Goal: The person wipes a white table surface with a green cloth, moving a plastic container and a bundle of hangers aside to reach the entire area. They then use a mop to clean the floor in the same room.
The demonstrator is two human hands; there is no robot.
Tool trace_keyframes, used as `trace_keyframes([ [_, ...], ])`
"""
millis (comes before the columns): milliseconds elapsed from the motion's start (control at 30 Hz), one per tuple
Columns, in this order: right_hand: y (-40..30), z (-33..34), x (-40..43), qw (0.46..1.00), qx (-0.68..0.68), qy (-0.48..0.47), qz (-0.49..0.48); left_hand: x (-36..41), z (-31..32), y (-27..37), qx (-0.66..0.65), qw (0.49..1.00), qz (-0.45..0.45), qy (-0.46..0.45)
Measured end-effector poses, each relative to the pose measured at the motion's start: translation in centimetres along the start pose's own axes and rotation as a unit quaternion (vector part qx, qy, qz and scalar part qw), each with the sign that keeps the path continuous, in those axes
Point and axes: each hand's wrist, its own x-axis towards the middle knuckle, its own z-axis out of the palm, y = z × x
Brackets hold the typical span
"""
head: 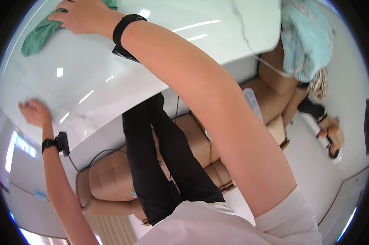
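Observation:
My right hand [83, 16] reaches across a glossy white tabletop [95, 72], its fingers gripping a crumpled green cloth [39, 39] that lies flat against the surface. Part of the cloth is hidden beneath the hand, and another bit shows past it at the frame's top edge. Near the table's left end is my left hand [35, 112], slightly blurred, with curled fingers and nothing visible in them. I cannot tell whether it touches the tabletop. Each wrist wears a black strap; the left one carries a small black device [62, 143] with a cable.
Brown leather sofa seating [111, 177] stands below the table's near edge, behind my legs. A white cable [273, 66] runs off the table towards a light-blue patterned fabric bundle [308, 39]. A clear plastic container [252, 102] sits on the sofa. Farther right is a person [334, 131].

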Motion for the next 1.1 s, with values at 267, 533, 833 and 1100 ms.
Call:
trace_keyframes([
  [267,2.5,-17.3,-20.2,0.975,-0.074,-0.008,0.211,1.9,-2.7,-2.4,0.032,0.968,-0.009,-0.250],
  [533,-12.8,-32.9,-47.5,0.725,-0.055,0.217,0.652,-6.6,-5.8,6.9,0.077,0.892,0.068,-0.441],
  [833,-37.5,-33.7,-67.0,0.408,0.217,-0.146,0.875,-18.4,-11.5,16.9,-0.021,0.763,-0.193,-0.616],
  [1100,-30.0,-29.9,-64.9,0.106,0.319,0.675,0.657,-16.5,-15.1,19.5,-0.073,0.671,-0.164,-0.719],
])
